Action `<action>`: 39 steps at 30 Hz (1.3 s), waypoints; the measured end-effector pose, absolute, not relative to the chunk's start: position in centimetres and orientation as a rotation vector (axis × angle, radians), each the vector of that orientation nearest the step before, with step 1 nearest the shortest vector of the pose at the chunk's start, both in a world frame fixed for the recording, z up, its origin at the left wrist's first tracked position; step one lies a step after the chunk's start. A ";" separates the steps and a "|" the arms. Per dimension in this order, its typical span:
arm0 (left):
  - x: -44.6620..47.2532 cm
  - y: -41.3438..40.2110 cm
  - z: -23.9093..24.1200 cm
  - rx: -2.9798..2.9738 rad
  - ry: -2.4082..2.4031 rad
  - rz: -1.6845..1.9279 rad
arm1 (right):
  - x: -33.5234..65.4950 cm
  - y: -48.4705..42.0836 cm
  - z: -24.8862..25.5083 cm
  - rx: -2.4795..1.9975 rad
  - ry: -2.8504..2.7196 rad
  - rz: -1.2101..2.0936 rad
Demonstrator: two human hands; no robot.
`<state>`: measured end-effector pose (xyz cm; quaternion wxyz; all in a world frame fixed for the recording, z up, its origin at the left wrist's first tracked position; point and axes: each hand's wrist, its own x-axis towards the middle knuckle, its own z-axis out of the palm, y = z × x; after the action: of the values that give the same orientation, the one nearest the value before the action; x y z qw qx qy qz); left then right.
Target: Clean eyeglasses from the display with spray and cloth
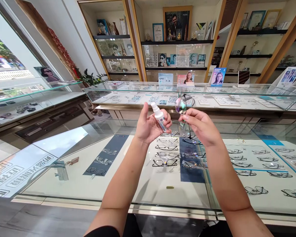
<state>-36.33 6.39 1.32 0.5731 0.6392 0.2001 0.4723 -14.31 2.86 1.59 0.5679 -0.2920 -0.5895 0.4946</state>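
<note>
Fingers (pixel 167 120) of the left hand (pixel 151 126) are curled around a small white bottle (pixel 159 117), clamping it against the palm side. That palm is turned up towards the wearer, and the thumb stands up on its own, apart from the bottle. The bottle's nozzle rises above the fingers and leans towards the thumb.

Right hand (pixel 202 127) is raised level with the left and just beside it, wrist bent inward, the back of the hand partly turned to the wearer. Its thumb and fingertips are pinched together on the glasses (pixel 181 104). These stand on end at the tips, one lens above the pinch and the other below it, between the two hands and apart from the bottle. How the temples are folded cannot be told.

Both forearms (pixel 124 174) reach forward over a counter (pixel 113 191). Beneath the hands, frames (pixel 165 162) lie in rows under its glass, some on a dark strip (pixel 192 176) below the right hand. A gold piece (pixel 170 187) lies nearer the wearer than either hand. Beyond both hands are a second counter (pixel 128 108) and shelves (pixel 177 42).
</note>
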 end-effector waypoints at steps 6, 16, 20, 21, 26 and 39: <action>-36.8 6.8 1.5 1.498 0.532 0.994 | -15.3 3.0 1.4 -0.703 -1.391 1.201; -37.2 7.0 1.5 1.509 0.552 1.042 | -16.3 3.4 0.7 -0.703 -1.389 1.252; -37.2 7.0 1.3 1.500 0.530 1.081 | -16.3 3.6 0.5 -0.692 -1.376 1.270; -37.2 7.1 1.2 1.510 0.524 1.093 | -16.3 3.6 0.5 -0.691 -1.373 1.273; -36.7 8.1 -0.1 1.528 0.613 1.254 | -16.3 3.8 0.3 -0.720 -1.398 1.265; -36.0 8.7 -2.2 1.684 0.833 1.416 | -17.1 3.9 -0.1 -0.705 -1.463 1.364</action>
<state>-35.99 8.71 -2.20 0.3845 0.6608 0.3268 0.5556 -17.10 3.92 -0.12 0.4886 -0.2901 -0.6019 0.5611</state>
